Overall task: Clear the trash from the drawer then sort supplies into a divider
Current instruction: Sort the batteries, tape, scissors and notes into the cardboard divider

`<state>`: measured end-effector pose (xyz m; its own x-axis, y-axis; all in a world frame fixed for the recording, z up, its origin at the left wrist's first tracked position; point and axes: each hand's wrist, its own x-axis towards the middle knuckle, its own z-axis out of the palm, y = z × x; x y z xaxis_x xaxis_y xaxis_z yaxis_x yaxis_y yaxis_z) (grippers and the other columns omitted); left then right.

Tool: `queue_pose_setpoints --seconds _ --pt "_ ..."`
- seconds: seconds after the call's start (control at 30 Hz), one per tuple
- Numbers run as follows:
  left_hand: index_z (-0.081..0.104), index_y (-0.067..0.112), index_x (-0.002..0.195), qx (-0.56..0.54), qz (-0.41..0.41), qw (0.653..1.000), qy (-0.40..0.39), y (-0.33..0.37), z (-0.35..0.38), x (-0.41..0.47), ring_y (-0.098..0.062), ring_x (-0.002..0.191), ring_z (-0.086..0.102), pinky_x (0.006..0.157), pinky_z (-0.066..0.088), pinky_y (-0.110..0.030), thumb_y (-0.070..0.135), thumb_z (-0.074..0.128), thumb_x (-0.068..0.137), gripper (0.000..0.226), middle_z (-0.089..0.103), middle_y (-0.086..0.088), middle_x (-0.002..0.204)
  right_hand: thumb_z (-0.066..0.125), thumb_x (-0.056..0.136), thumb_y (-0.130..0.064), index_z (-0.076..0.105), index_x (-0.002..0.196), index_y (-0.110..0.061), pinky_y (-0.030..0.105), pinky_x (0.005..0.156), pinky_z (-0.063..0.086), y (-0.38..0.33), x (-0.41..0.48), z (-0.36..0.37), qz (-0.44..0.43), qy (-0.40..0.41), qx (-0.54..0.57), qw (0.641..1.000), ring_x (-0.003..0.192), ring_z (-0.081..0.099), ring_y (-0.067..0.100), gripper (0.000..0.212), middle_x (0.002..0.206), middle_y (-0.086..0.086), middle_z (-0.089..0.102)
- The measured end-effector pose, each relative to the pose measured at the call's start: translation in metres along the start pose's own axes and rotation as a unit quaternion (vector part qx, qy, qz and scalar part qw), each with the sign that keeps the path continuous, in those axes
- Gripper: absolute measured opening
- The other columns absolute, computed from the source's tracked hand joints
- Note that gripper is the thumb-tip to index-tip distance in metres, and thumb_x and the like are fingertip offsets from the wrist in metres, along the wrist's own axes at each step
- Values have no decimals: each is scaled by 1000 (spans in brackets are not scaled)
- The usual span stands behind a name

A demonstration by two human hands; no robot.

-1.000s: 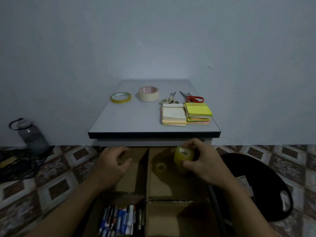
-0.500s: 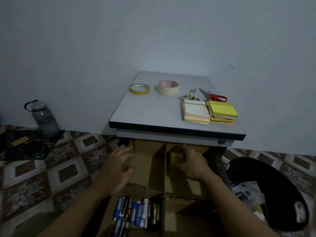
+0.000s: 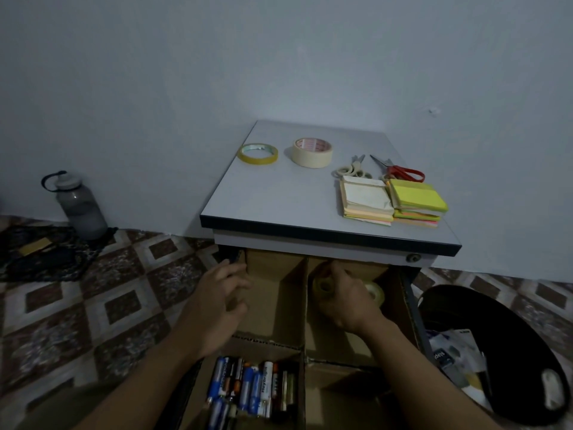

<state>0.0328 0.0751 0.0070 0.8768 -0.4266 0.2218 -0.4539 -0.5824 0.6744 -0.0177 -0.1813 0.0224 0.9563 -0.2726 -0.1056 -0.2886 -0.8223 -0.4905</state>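
Observation:
An open drawer holds a cardboard divider (image 3: 296,276) with several compartments. My right hand (image 3: 347,301) grips a clear tape roll (image 3: 322,287) low inside the far right compartment, beside another clear tape roll (image 3: 375,292) lying there. My left hand (image 3: 221,301) rests with relaxed fingers on the divider's left wall, holding nothing. Several batteries (image 3: 251,389) fill the near left compartment. On the cabinet top (image 3: 279,200) lie a yellow tape roll (image 3: 258,153), a masking tape roll (image 3: 312,152), two pairs of scissors (image 3: 355,169) and sticky note stacks (image 3: 392,201).
A black bin (image 3: 508,346) with paper trash stands on the floor at the right. A grey water bottle (image 3: 77,206) and a dark cloth (image 3: 43,252) sit at the left by the wall. Tiled floor lies between.
My right hand has carried the tape roll from above the drawer down into the far right compartment. My left hand stays at the divider's left side. The camera has shifted left.

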Motion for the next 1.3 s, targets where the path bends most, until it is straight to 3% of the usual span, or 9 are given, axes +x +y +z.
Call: queue_pose_setpoints --seconds 0.33,0.43,0.53,0.67,0.83,0.97,1.03,1.17,1.3 --pt "57 42 112 9 -4 1000 -21 6 -6 -3 3 141 15 117 11 -26 23 66 92 29 33 27 143 67 89 -21 42 134 -24 32 82 51 -10 -20 -14 -24 -3 -12 1000 111 60 29 52 128 9 58" --pt "62 38 116 -23 -16 999 -20 21 -18 -6 6 135 30 115 20 -23 27 67 92 27 40 25 139 64 89 -25 50 129 -24 34 83 55 -16 -35 -32 -53 24 -20 998 105 62 23 42 121 5 63" --pt "68 35 105 -57 4 998 21 43 -42 -7 15 101 56 91 45 -10 24 69 90 18 63 24 112 63 91 -27 55 128 -22 24 85 51 -27 -48 -56 -94 50 -11 994 108 59 14 38 123 -2 62" --pt "73 32 92 -107 4 992 61 69 -84 9 5 85 64 69 47 -9 20 70 89 13 71 21 84 64 92 -30 50 137 -26 14 86 43 -48 -53 -91 -149 88 18 985 110 56 4 48 124 -9 60" --pt "74 25 96 -102 36 988 112 84 -121 60 2 85 65 72 45 -4 18 70 89 10 73 14 88 65 90 -32 58 130 -25 21 82 49 -76 -24 -137 -186 160 26 969 98 61 4 41 113 -9 66" --pt "73 28 100 -70 7 990 121 87 -130 118 -1 91 64 79 49 -18 24 70 89 12 71 11 96 64 90 -28 64 125 -20 26 85 48 -91 24 -166 -189 192 14 963 98 63 11 36 114 -4 69" --pt "72 29 102 -47 -6 993 110 88 -128 147 -10 95 65 82 51 -27 28 70 88 14 70 7 100 62 92 -28 62 127 -17 24 84 44 -95 51 -173 -173 186 -7 967 104 61 14 37 121 0 67" --pt "68 24 118 15 -28 997 76 83 -110 202 -13 93 57 67 41 -21 28 69 89 30 63 1 111 57 95 -32 57 133 -16 27 87 42 -94 109 -176 -143 145 -66 977 118 55 21 41 133 4 59" --pt "61 22 130 37 -37 997 48 59 -92 242 -10 104 51 85 37 -22 33 74 83 49 53 3 126 57 95 -39 51 140 -20 40 106 41 -92 153 -176 -124 92 -110 982 128 46 28 49 143 8 51"
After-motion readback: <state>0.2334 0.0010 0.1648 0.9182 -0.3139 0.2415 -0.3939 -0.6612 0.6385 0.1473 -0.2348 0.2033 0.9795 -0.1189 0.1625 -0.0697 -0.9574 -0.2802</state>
